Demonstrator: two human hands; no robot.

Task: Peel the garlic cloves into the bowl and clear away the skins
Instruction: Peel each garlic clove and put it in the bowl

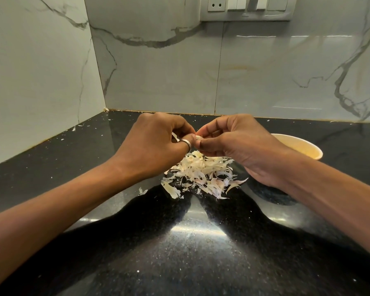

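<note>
My left hand (156,138) and my right hand (233,139) meet fingertip to fingertip above the black counter, both pinching one small pale garlic clove (198,137). A silver ring sits on my left thumb. Directly below the hands lies a loose pile of white and purplish garlic skins (201,176). A cream bowl (305,149) stands on the counter to the right, mostly hidden behind my right hand and wrist; what it holds is out of sight.
The black speckled counter (179,242) runs into a corner of marble-patterned wall tiles (158,77) at the back and left. Tiny skin flakes are scattered along the wall joint. A switch and socket plate (246,7) is mounted high on the back wall.
</note>
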